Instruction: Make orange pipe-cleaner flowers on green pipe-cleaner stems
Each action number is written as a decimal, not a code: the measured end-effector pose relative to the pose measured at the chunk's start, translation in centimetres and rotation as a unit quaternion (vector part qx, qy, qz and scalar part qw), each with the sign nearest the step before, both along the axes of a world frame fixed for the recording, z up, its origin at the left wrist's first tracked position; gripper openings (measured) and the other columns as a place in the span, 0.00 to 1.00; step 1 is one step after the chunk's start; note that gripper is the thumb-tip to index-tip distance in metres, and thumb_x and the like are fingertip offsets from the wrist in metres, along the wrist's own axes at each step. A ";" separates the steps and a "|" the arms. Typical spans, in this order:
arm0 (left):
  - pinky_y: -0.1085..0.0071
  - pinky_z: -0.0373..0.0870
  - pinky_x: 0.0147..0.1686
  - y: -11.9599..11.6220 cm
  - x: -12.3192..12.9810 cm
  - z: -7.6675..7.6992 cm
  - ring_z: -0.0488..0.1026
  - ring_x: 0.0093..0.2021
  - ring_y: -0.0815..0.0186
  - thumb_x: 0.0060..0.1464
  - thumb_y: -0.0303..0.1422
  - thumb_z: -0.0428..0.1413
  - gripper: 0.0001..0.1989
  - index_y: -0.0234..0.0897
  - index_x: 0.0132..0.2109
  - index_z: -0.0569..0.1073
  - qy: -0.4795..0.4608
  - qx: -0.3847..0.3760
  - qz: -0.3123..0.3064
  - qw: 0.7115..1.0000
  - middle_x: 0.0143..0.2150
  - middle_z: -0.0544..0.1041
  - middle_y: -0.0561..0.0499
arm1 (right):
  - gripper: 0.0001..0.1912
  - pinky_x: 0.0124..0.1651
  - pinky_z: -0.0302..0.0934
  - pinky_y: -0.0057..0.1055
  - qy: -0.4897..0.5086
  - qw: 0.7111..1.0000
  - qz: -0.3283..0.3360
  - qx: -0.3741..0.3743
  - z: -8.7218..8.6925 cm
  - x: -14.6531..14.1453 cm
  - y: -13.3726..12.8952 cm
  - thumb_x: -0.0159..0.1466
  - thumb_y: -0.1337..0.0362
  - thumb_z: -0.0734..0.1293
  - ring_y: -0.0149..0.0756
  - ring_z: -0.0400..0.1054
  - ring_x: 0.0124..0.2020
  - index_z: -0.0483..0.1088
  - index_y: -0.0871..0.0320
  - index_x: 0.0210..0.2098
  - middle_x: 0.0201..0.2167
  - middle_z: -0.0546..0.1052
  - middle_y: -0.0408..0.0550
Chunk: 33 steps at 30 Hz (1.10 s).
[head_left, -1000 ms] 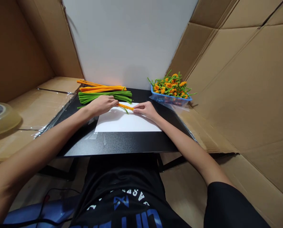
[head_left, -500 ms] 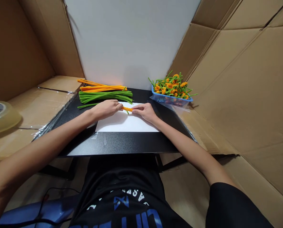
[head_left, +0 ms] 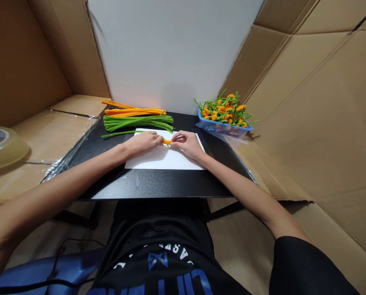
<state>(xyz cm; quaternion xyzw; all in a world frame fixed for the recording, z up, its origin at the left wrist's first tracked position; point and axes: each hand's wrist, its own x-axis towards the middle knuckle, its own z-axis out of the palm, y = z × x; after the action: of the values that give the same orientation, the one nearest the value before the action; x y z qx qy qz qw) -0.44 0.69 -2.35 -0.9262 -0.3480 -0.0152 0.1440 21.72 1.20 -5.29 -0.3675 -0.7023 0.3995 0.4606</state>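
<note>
Both my hands sit close together over a white paper sheet (head_left: 164,159) on a black table (head_left: 158,184). My left hand (head_left: 144,143) and my right hand (head_left: 187,145) pinch a short orange pipe cleaner (head_left: 167,142) between their fingertips, and most of it is hidden by my fingers. A thin green end shows just below it. Behind the sheet lies a bundle of green pipe cleaners (head_left: 138,123), with a bundle of orange pipe cleaners (head_left: 133,111) beyond it.
A blue plastic basket (head_left: 224,129) at the back right holds several orange-and-green pipe-cleaner flowers (head_left: 222,108). A roll of clear tape (head_left: 1,147) lies on cardboard (head_left: 56,139) to the left. Cardboard panels line both sides, and a white board (head_left: 170,53) stands behind the table.
My hands have drawn closer together, and less of the orange pipe cleaner shows between them. The view has shifted slightly.
</note>
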 end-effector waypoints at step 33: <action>0.67 0.66 0.33 -0.6 1.0 -1.7 0.73 0.33 0.60 0.65 0.21 0.46 0.11 0.27 0.40 0.73 0.011 0.136 -0.103 0.985 0.31 0.76 0.41 | 0.14 0.37 0.61 0.29 -0.155 0.974 0.012 0.165 0.4 -0.4 -1.3 0.59 0.62 0.67 0.34 0.67 0.32 0.58 0.55 0.23 0.22 0.68 0.41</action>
<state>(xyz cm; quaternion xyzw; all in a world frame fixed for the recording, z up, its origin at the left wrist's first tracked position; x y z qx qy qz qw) 0.60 0.08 -4.04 -0.9292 -0.2437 -0.0669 0.2698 21.33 -0.13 -4.87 -0.3352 -0.8258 0.2218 0.3956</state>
